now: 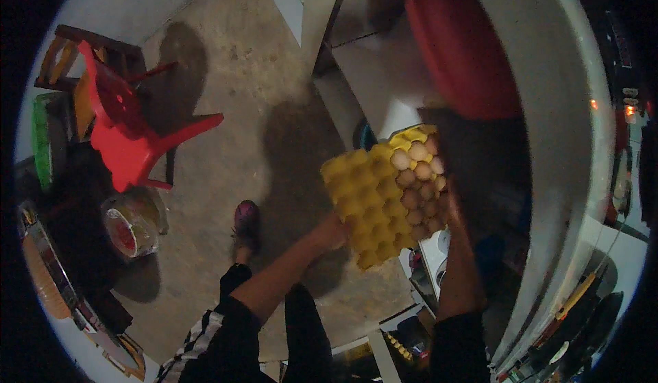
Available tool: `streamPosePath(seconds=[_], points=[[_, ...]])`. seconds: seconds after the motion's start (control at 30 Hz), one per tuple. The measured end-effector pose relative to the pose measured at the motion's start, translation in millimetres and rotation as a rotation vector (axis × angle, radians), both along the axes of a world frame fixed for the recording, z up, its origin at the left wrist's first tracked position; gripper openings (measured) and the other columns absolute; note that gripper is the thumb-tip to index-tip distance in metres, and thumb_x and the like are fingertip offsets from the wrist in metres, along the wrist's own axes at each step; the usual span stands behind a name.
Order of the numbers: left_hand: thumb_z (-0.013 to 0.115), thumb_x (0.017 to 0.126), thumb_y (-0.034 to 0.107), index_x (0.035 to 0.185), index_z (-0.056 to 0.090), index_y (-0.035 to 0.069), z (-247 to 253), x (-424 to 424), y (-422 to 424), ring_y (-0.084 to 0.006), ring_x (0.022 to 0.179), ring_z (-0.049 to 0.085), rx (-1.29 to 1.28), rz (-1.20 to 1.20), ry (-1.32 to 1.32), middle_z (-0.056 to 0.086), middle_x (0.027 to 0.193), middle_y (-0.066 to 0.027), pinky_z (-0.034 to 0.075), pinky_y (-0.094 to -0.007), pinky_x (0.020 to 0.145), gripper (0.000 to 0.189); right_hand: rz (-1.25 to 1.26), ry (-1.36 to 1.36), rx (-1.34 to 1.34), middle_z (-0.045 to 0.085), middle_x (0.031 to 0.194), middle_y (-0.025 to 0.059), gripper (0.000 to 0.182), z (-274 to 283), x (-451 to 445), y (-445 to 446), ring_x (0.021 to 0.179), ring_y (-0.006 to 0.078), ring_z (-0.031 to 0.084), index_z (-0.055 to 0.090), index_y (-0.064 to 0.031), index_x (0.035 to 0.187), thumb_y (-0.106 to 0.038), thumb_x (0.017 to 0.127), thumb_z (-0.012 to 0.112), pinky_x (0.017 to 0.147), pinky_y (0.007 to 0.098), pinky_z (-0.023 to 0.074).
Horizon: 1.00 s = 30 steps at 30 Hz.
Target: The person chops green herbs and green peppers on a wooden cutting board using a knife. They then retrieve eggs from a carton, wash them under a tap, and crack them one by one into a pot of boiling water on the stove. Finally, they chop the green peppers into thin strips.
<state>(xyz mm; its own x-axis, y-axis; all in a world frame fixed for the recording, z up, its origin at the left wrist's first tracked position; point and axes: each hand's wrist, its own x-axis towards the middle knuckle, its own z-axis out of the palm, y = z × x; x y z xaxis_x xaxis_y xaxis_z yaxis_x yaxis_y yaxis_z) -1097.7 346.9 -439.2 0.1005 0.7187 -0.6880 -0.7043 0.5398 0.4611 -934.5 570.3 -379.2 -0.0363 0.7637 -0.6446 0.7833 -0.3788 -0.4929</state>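
Observation:
A yellow moulded egg tray [370, 198], its cups bare, is tilted in front of me over the floor. My left hand [336, 231] grips its left edge. Right behind it, partly covered by it, is a second yellow egg tray [411, 135] filled with brown and pale eggs [422, 170]. My right hand [448, 193] is at the right side of the egg-filled tray and appears to hold that edge; its fingers are dark and mostly hidden. Whether the two trays touch I cannot tell.
A pale counter edge [560, 126] curves along my right, with a red rounded object [462, 49] beside it. On the left stand a red plastic chair [123, 131], a wooden chair [97, 59] and a plastic-wrapped round container [131, 229]. Open compartments [406, 337] lie low near my legs.

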Motion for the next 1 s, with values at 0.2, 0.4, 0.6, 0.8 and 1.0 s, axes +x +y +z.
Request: streamPosePath(seconds=[0.2, 0.4, 0.6, 0.8, 1.0], points=[[0.053, 0.090, 0.025, 0.130, 0.040, 0.005, -17, -37, -151, -0.0188, 0.112, 0.047, -0.054, -0.194, 0.101, 0.049, 0.124, -0.0057, 0.039, -0.0355, 0.094, 0.047, 0.236, 0.088, 0.135, 0.057, 0.108, 0.0113, 0.039, -70, 43, -101, 0.098, 0.0239, 0.054, 0.053, -0.0061, 0.112, -0.036, 0.096, 0.034, 0.088, 0.0369, 0.0438], [0.055, 0.084, 0.022, 0.128, 0.041, 0.003, 192, -140, -196, -0.0212, 0.106, 0.051, -0.450, -0.232, 0.291, 0.053, 0.118, -0.0086, 0.043, -0.0336, 0.087, 0.050, 0.243, 0.213, -0.121, 0.057, 0.111, 0.0179, 0.050, 80, -83, -212, 0.101, 0.0307, 0.056, 0.047, -0.0035, 0.121, -0.040, 0.087, 0.051, 0.086, 0.0384, 0.0441], [0.058, 0.081, 0.009, 0.126, 0.042, 0.003, 294, -228, -263, -0.0170, 0.085, 0.058, -0.160, -0.180, 0.436, 0.058, 0.106, -0.0061, 0.049, -0.0295, 0.067, 0.048, 0.266, 0.330, -0.097, 0.058, 0.107, 0.0188, 0.051, 211, -148, -254, 0.096, 0.0326, 0.058, 0.048, -0.0058, 0.122, -0.043, 0.087, 0.051, 0.082, 0.0399, 0.0459], [0.059, 0.080, 0.009, 0.124, 0.046, 0.002, 412, -267, -214, -0.0189, 0.106, 0.053, -0.225, -0.317, 0.370, 0.055, 0.118, -0.0057, 0.045, -0.0323, 0.085, 0.047, 0.244, 0.311, 0.146, 0.058, 0.107, 0.0209, 0.052, 359, -156, -235, 0.096, 0.0357, 0.058, 0.049, -0.0044, 0.120, -0.043, 0.086, 0.050, 0.081, 0.0410, 0.0464], [0.058, 0.085, 0.015, 0.126, 0.045, 0.002, 419, -238, -118, -0.0165, 0.091, 0.057, 0.214, -0.303, 0.277, 0.055, 0.114, -0.0051, 0.049, -0.0297, 0.072, 0.045, 0.121, 0.236, 0.240, 0.063, 0.094, 0.0228, 0.051, 404, -103, -156, 0.092, 0.0365, 0.060, 0.057, -0.0069, 0.112, -0.049, 0.086, 0.045, 0.079, 0.0408, 0.0468]])
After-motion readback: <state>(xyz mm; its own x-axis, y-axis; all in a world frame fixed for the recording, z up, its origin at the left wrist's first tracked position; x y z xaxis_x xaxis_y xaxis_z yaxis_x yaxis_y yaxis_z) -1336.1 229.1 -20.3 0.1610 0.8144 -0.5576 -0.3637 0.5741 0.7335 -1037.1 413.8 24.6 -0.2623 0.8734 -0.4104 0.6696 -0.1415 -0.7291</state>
